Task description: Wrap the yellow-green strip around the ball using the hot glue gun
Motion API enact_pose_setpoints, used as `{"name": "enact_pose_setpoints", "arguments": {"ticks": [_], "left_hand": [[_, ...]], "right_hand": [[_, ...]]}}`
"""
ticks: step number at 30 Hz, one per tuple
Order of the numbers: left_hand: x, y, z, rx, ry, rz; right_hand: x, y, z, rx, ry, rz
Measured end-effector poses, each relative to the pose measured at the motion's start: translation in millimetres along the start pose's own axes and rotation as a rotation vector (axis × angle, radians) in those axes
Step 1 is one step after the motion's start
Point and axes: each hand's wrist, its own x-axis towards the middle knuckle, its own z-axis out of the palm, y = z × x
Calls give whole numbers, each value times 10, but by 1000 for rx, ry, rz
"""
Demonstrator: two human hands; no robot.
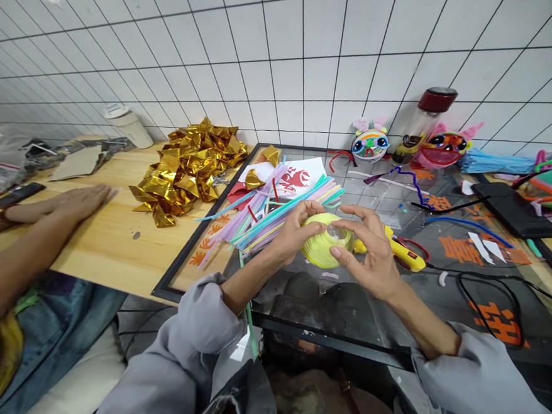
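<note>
The person's bare left hand (297,232) and bare right hand (371,255) are gripping a round, ribbed, bright-yellow hollow form (319,251) from both sides. Just beyond the right hand, a yellow plastic tool (407,254) is lying on a black-framed panel with orange characters (342,343). Long, thin pastel strips (260,225) are lying heaped near the left hand. Farther left, shiny gold folded-foil pieces (184,169) are covering part of a pale wooden table (103,245), where a co-worker's bare hands (85,201) are resting.
</note>
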Motion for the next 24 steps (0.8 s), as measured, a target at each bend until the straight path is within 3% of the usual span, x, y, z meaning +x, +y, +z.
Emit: {"name": "enact_pose_setpoints", "arguments": {"ticks": [3, 10, 24], "left_hand": [[4, -9, -12, -11, 0, -8], [-3, -29, -26, -49, -23, 19], [30, -142, -106, 183, -50, 155]], "right_hand": [[12, -1, -11, 29, 70, -23], [12, 28, 8, 54, 93, -84], [4, 51, 25, 93, 102, -101]]}}
